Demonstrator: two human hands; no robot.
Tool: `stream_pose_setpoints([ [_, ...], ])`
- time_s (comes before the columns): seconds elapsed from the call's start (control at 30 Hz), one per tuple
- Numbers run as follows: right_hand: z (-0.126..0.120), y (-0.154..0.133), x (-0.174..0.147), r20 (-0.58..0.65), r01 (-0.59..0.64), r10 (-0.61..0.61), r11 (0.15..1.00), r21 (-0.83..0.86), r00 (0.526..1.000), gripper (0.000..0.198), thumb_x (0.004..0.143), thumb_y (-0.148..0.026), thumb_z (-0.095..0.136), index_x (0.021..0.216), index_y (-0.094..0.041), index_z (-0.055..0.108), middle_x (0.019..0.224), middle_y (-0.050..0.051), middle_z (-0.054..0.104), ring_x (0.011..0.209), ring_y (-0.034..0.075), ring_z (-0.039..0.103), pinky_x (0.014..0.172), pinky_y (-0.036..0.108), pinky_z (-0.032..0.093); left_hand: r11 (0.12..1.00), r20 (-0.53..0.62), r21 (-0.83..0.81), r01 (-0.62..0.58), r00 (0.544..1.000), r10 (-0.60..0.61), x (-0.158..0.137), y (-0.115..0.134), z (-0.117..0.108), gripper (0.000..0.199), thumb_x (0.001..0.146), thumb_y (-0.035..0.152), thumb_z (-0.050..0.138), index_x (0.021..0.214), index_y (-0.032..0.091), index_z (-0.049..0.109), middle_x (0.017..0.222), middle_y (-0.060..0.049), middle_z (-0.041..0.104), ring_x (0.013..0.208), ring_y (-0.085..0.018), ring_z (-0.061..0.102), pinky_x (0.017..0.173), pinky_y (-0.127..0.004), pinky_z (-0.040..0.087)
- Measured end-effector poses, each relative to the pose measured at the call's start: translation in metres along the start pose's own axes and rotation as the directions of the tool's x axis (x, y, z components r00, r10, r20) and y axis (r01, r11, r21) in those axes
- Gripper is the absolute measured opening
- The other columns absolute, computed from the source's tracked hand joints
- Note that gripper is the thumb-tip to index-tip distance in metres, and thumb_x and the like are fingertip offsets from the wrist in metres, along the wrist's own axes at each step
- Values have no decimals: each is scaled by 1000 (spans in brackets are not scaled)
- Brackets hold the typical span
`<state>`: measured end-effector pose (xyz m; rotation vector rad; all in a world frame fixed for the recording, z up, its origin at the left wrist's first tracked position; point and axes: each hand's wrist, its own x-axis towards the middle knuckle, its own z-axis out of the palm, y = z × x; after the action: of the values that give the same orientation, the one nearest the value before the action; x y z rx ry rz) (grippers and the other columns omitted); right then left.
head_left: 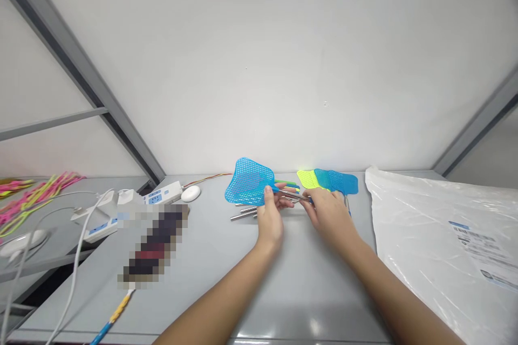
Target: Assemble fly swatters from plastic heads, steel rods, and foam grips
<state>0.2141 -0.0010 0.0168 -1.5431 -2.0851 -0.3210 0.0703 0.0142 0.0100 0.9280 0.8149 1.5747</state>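
A blue fly swatter is held up over the table, its mesh head pointing left. My left hand is closed around its neck, where the plastic meets the thin metal rod. On the other end of that rod, the fingers of my right hand are pinched together. Several metal rods lie on the table behind and below my hands. Just beyond my right hand lie more swatter heads, one yellow and some blue. Green and blue plastic pieces show behind my left hand.
A large white plastic package with a label covers the right side of the table. At left are power strips, white cables, a round white device and a blurred-out object. Pink and yellow strands lie far left.
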Motion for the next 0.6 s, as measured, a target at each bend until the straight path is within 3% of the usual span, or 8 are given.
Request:
stream_pose_setpoints([
  [0.1, -3, 8, -2, 57, -22, 19, 998, 54, 998, 23, 97, -37, 42, 91, -21, 57, 82, 3, 67, 74, 20, 57, 67, 31, 29, 998, -125, -52, -21, 992, 15, 12, 9, -8, 47, 88, 56, 43, 100, 15, 64, 85, -9, 72, 59, -13, 60, 63, -27, 47],
  [0.23, -4, 10, -5, 133, -17, 8, 998, 65, 991, 29, 98, -38, 38, 81, -22, 54, 74, 2, 66, 66, 20, 54, 59, 29, 26, 993, -200, -96, -67, 979, 46, 22, 18, -14, 43, 88, 52, 46, 97, 15, 65, 81, -7, 70, 63, -13, 60, 61, -25, 45],
  [0.6, 5, -6, -14, 149, 28, -41, 996, 85, 988, 33, 98, -40, 32, 87, -19, 56, 63, 4, 62, 57, 19, 55, 52, 28, 17, 991, -214, -106, -85, 975, 60, 30, 12, -17, 43, 85, 57, 46, 89, 16, 61, 79, -6, 68, 81, -20, 67, 70, -32, 49],
])
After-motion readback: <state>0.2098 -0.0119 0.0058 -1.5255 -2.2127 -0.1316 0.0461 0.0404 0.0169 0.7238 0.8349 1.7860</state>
